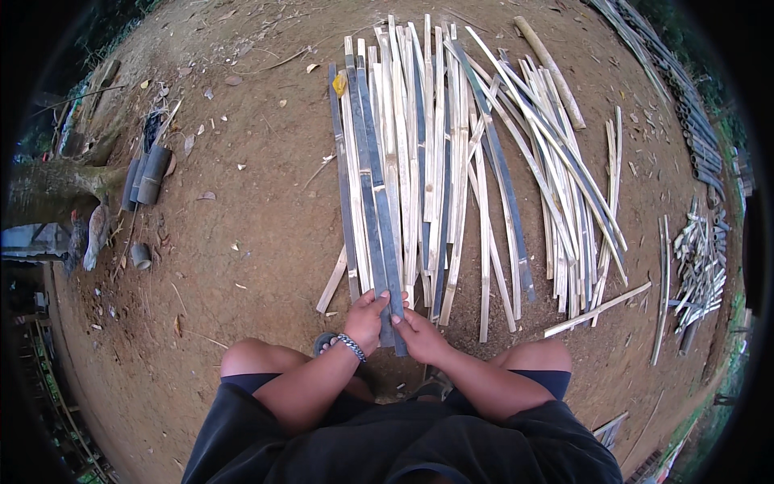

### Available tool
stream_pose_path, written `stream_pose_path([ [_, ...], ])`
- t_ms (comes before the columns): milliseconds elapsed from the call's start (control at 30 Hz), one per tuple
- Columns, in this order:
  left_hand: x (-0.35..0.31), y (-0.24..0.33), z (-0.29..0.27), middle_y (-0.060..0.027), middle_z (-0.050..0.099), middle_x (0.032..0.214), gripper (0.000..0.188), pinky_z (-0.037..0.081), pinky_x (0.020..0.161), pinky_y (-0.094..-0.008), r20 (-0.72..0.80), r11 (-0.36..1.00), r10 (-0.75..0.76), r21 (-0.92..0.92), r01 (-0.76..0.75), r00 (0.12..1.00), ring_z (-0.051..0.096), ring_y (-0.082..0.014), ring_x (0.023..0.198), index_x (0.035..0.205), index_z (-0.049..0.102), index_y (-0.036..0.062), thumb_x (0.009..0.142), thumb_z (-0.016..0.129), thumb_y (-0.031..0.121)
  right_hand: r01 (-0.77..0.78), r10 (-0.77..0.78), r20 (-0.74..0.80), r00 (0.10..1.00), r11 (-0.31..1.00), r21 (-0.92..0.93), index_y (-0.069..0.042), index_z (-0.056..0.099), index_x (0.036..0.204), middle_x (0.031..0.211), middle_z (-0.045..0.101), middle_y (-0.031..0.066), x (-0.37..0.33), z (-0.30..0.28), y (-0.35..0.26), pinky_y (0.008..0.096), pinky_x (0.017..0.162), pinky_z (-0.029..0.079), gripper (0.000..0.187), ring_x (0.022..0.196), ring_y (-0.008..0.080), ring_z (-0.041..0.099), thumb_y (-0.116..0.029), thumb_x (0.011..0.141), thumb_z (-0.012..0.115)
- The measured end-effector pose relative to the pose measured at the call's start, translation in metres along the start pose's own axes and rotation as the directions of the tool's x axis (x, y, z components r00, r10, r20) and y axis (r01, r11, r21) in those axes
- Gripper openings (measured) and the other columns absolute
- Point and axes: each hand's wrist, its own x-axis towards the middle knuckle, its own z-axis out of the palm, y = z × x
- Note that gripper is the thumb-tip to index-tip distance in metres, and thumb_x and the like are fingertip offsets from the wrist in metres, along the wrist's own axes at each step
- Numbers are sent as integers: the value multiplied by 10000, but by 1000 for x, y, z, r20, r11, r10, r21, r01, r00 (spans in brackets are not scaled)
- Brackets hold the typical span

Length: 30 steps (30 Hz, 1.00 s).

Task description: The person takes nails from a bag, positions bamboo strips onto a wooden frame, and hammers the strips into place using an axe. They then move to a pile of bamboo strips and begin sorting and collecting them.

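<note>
Two long split bamboo strips, dark side up, lie side by side between my hands. My left hand [364,321], with a chain bracelet at the wrist, is closed round the near end of the left strip [373,242]. The right strip [389,242] has its near end in my right hand [420,335], thumb on top. Both strips reach forward over a pile of bamboo strips [431,161], mostly pale with some dark faces. My fingers underneath are hidden.
Right of the pile lies a second heap of strips [564,210], with a round pole [550,68] beyond. Short offcuts [700,258] and dark bamboo poles [700,137] are far right. Bamboo sections [151,176] and a chicken [97,231] are at left, on bare earth.
</note>
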Motion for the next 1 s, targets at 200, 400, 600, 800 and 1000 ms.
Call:
stream_pose_path([
  [200,3,-1,-9,-154,727,1125,264,557,931,-357,43,1000,-16,-7,16,999,700,-226,1009,1204,634,-66,1058,515,119,-55,55,18,998,998,25,-6,570,1305,1090,667,80,0,1,-12,325,933,491,387,1010,143,613,-312,1115,427],
  [400,4,-1,-8,-163,722,1169,256,544,957,-348,81,1000,-20,-7,21,997,699,-222,1030,1219,638,-61,1031,539,83,10,-5,-64,998,997,82,-36,582,1311,1107,703,151,6,2,3,373,918,507,361,1037,240,684,-302,1099,459],
  [600,0,-2,-9,-151,725,1180,254,550,963,-367,85,1000,-13,-8,13,996,700,-219,1046,1232,624,-37,1024,561,93,-12,13,-33,999,1000,26,-33,565,1325,1131,702,160,6,4,-17,379,932,505,365,1065,266,682,-299,1098,458],
  [800,2,3,-17,-133,732,1150,223,566,918,-362,127,999,-25,31,21,992,708,-203,1003,1208,630,-5,1018,591,105,33,-32,-16,999,998,45,-6,596,1269,1064,700,154,7,8,-13,370,890,519,396,988,242,688,-340,1091,480],
  [1000,-9,41,-7,-140,720,1069,246,586,942,-420,127,998,58,19,-61,990,708,-267,1077,1253,559,-5,1029,576,94,-125,124,20,992,952,278,-18,664,1128,877,682,87,26,-5,2,302,752,521,421,792,140,654,-416,1059,547],
])
